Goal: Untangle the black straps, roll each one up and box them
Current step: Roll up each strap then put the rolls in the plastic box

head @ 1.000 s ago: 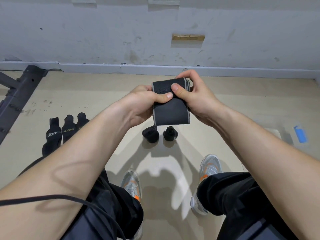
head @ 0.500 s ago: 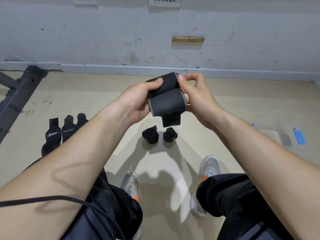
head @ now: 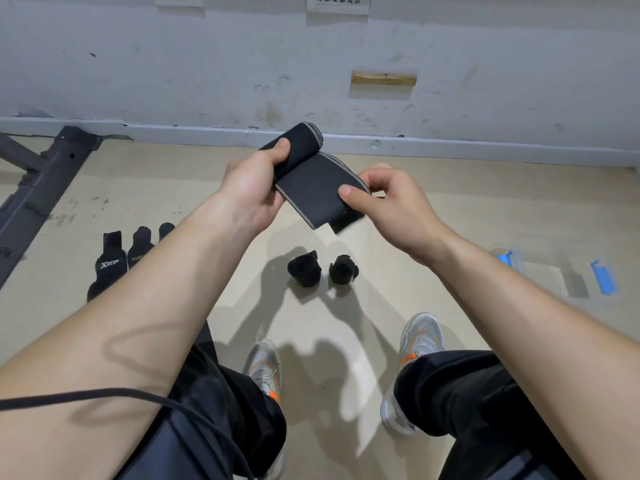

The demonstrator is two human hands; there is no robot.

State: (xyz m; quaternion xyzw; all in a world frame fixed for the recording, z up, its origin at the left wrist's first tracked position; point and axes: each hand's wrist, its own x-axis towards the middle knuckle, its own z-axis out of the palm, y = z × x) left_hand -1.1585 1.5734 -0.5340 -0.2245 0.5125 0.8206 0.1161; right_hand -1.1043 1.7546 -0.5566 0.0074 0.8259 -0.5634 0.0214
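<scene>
Black strap (head: 312, 190) — left hand (head: 252, 194) grips, right hand (head: 391, 206) pinches.

A single head-worn wide-angle camera, tilted forward and down.

It looks from the person's head along both forearms, close on the left hand (head: 249, 192) and right hand (head: 398, 209) at mid-frame and farther from the floor (head: 450, 188) beneath them. The wall (head: 207, 64) fills the top of the frame straight ahead, and the shoes (head: 263, 368) lie near the bottom edge.
</scene>
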